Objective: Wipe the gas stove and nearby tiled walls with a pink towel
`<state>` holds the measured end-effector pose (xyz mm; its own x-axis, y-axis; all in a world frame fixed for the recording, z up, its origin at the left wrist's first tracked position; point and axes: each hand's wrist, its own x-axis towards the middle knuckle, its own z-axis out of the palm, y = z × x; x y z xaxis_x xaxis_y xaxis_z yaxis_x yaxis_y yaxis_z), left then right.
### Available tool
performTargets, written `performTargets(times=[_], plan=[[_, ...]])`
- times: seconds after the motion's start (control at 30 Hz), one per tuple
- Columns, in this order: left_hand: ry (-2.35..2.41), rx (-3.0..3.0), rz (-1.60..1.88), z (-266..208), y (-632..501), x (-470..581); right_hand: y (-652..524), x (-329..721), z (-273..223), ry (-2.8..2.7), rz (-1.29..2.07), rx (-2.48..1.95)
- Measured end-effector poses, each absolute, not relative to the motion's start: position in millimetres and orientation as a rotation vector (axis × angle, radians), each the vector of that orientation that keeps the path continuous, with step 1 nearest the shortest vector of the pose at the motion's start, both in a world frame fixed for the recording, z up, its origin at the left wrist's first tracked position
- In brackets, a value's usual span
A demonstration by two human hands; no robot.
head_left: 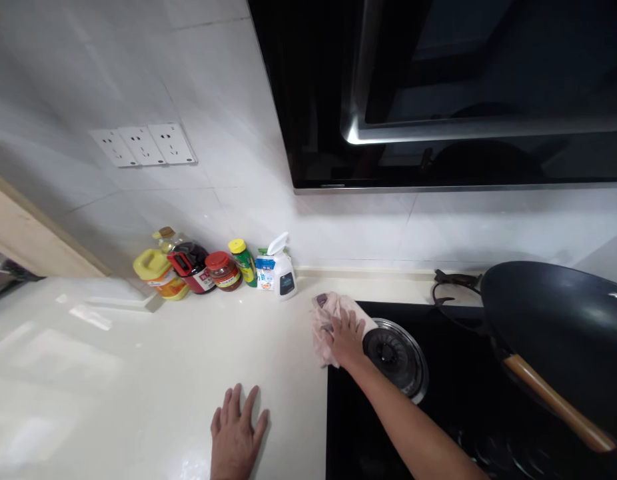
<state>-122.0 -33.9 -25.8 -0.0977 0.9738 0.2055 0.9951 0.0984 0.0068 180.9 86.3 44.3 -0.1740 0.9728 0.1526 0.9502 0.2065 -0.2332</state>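
Observation:
My right hand [347, 339] holds a crumpled pale pink cloth [324, 323] against the back left corner of the black gas stove [453, 373], its fingers bent over the fabric. The cloth lies partly on the white countertop [163, 380] and partly on the stove, touching the rim of the round left burner [396, 357]. Some of the cloth is hidden under the palm. Over the counter at the bottom centre, my left hand [234, 433] is open, palm down with fingers spread, holding nothing.
A black wok [553, 320] with a wooden handle [558, 400] sits on the stove's right side. Along the wall stand a white spray bottle [285, 277], a green shaker [243, 263], a red-lidded jar [223, 272] and several other containers. Above hangs a black range hood [438, 160].

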Motion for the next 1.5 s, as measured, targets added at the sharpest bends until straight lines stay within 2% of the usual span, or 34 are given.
performTargets(times=[0.13, 0.3, 0.5, 0.7, 0.87, 0.97, 1.17, 1.33, 1.5], plan=[[-2.224, -2.002, -0.209, -24, -34, -121, 50, 180, 27, -2.287, 0.208, -1.748], [-2.208, -1.974, -0.2, -22, -33, -120, -20, 183, -7, -2.412, 0.4, -1.455], [-2.214, -1.997, -0.223, -23, -31, -123, -78, 231, -22, -2.477, 0.349, -1.227], [-2.213, -1.988, -0.195, -23, -30, -121, -104, 288, -42, -2.334, 0.161, -1.536], [-2.216, -1.988, -0.162, -21, -29, -118, -108, 275, -59, -2.242, -0.01, -1.597], [-2.21, -2.003, -0.175, -22, -29, -119, -97, 244, -51, -2.27, 0.084, -1.563], [-2.172, -1.99, -0.155, -21, -29, -120, -64, 174, -7, -2.381, 0.491, -1.386], [-2.144, -1.995, -0.132, -22, -26, -123, -59, 155, 14, -2.466, 0.533, -1.196], [-2.158, -1.988, -0.137, -22, -25, -123, -76, 192, 10, -2.408, 0.59, -1.147]])
